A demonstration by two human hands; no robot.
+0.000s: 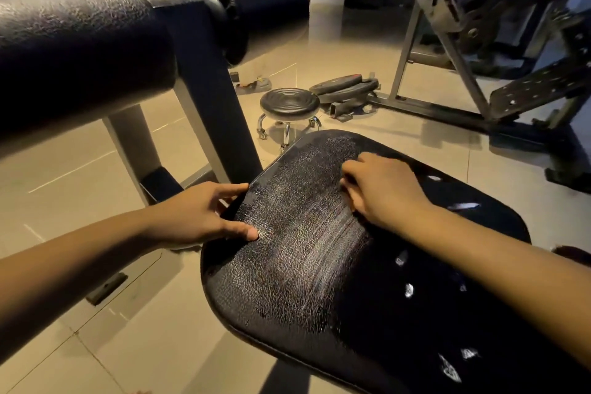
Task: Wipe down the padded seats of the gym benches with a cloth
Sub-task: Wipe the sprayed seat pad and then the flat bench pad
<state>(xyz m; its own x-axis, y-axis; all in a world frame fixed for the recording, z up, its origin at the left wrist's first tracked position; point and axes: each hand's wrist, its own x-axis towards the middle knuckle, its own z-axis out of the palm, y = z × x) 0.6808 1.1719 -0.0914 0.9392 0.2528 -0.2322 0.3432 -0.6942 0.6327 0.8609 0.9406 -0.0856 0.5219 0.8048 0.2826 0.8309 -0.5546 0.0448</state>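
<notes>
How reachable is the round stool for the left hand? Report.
Probably not: the round stool stands on the floor well past the padded seat, whose left edge the left hand grips.

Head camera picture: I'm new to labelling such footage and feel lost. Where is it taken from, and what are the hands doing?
One camera, worn on a person's head, looks down at their own arms in a gym. The left hand grips the edge of a black padded seat, thumb on top. The right hand rests on the seat, fingers curled on what looks like a dark cloth with white marks. Streaks show on the padding. Beyond are a round stool and weight plates on the floor.
</notes>
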